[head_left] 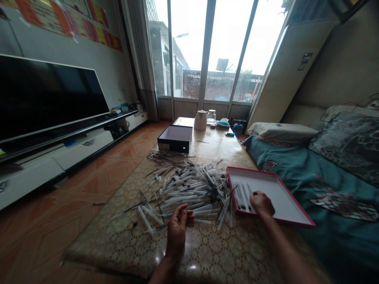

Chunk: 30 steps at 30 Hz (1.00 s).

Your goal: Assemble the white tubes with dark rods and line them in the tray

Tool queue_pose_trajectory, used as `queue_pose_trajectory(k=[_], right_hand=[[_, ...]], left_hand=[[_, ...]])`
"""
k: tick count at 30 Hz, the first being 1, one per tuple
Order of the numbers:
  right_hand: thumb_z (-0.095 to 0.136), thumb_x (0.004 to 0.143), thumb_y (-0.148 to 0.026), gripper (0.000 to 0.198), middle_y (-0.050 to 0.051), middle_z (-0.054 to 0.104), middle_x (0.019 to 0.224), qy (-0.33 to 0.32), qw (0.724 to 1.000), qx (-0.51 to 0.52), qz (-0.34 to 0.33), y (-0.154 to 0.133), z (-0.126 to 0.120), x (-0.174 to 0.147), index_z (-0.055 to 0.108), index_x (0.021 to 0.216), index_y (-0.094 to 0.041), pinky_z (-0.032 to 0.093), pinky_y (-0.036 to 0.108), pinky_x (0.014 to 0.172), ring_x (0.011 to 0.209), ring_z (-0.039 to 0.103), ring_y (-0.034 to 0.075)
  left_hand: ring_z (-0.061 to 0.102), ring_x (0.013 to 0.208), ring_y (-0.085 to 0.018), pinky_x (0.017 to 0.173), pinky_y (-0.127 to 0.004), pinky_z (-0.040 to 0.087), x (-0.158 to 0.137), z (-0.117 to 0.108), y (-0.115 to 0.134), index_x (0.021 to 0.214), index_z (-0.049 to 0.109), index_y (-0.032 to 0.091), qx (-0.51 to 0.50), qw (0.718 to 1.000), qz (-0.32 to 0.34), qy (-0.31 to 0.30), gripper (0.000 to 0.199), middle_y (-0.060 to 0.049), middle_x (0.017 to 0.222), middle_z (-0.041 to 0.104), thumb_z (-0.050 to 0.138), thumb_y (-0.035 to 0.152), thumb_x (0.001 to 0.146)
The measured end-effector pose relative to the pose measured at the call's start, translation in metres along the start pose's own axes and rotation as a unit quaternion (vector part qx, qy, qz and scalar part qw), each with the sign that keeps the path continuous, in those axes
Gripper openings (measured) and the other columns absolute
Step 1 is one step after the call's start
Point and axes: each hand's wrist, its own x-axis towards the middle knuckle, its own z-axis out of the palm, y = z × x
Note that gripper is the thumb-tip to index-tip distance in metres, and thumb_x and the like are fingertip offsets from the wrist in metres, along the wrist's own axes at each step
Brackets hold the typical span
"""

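While the left hand (177, 227) shows its palm half turned up, its fingers curl loosely, a little apart, at the near edge of a heap. Just beyond those fingertips lie the translucent pen barrels (189, 193), piled at many angles, with thin dark refills (215, 190) poking out among them. The right hand (262, 203) has its fingers bent in together, beside a row of barrels (243, 195) inside a red-rimmed box lid (284, 191); whether they pinch one, I cannot tell. Dark ends of that row point toward the body. The lid's near rim passes close below the right fingers, its left rim past the row, beside the heap. Rightward from these fingers, white lid floor gives sideways room. Below the left fingers, the patterned tabletop (219, 252) opens toward the body. Well ahead of them, past the heap, an open navy box (173, 146) sits near the table's left edge.
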Motion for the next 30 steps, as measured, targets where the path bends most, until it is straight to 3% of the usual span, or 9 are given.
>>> queue_pose_trajectory(k=[4, 9, 13, 17, 21, 30], right_hand=[[0.052, 0.073, -0.033, 0.026, 0.010, 0.073, 0.081, 0.010, 0.999, 0.010, -0.051, 0.007, 0.007, 0.007, 0.074, 0.081, -0.024, 0.048, 0.029, 0.063, 0.077, 0.068, 0.026], [0.037, 0.082, -0.025, 0.045, 0.015, 0.067, 0.111, 0.044, 0.990, 0.038, -0.131, -0.011, 0.016, 0.033, 0.065, 0.115, -0.013, 0.046, 0.034, 0.086, 0.104, 0.061, 0.025], [0.038, 0.085, -0.024, 0.046, 0.007, 0.058, 0.128, 0.000, 0.974, 0.053, -0.219, -0.039, 0.033, 0.049, 0.058, 0.126, -0.018, 0.039, 0.030, 0.099, 0.120, 0.050, 0.018], [0.039, 0.089, -0.031, 0.039, 0.003, 0.060, 0.126, -0.044, 0.967, 0.049, -0.247, -0.053, 0.046, 0.049, 0.061, 0.121, -0.026, 0.039, 0.033, 0.097, 0.118, 0.052, 0.020], [0.036, 0.091, -0.032, 0.039, 0.006, 0.061, 0.124, -0.053, 0.968, 0.034, -0.243, -0.046, 0.047, 0.040, 0.066, 0.113, -0.025, 0.039, 0.037, 0.097, 0.116, 0.053, 0.023], [0.043, 0.085, -0.027, 0.043, 0.003, 0.063, 0.122, -0.075, 0.958, 0.021, -0.276, -0.031, 0.034, 0.034, 0.056, 0.127, -0.026, 0.043, 0.030, 0.093, 0.112, 0.057, 0.019]], left_hand=[[0.068, 0.067, -0.020, 0.064, -0.031, 0.053, -0.001, 0.001, 0.001, 0.097, 0.063, 0.016, 0.004, 1.000, -0.003, -0.005, 0.042, -0.007, 0.077, 0.072, 0.068, 0.046, 0.069], [0.067, 0.066, -0.019, 0.063, -0.031, 0.052, 0.000, 0.001, 0.001, 0.095, 0.063, 0.016, 0.000, 1.000, -0.007, -0.008, 0.041, -0.006, 0.077, 0.072, 0.070, 0.046, 0.068], [0.067, 0.066, -0.019, 0.063, -0.031, 0.052, 0.001, 0.000, -0.001, 0.094, 0.063, 0.016, 0.004, 1.000, -0.008, -0.011, 0.041, -0.006, 0.076, 0.071, 0.070, 0.046, 0.068], [0.066, 0.065, -0.019, 0.062, -0.031, 0.052, 0.001, 0.001, -0.001, 0.093, 0.063, 0.016, 0.004, 1.000, -0.012, -0.008, 0.041, -0.007, 0.076, 0.071, 0.070, 0.047, 0.067], [0.066, 0.065, -0.019, 0.063, -0.031, 0.052, 0.001, 0.002, 0.000, 0.092, 0.063, 0.016, 0.003, 1.000, -0.005, -0.012, 0.038, -0.006, 0.076, 0.071, 0.069, 0.045, 0.069], [0.067, 0.066, -0.018, 0.065, -0.031, 0.052, 0.000, 0.001, -0.001, 0.091, 0.064, 0.016, 0.003, 1.000, 0.001, -0.015, 0.034, -0.006, 0.076, 0.071, 0.068, 0.043, 0.070]])
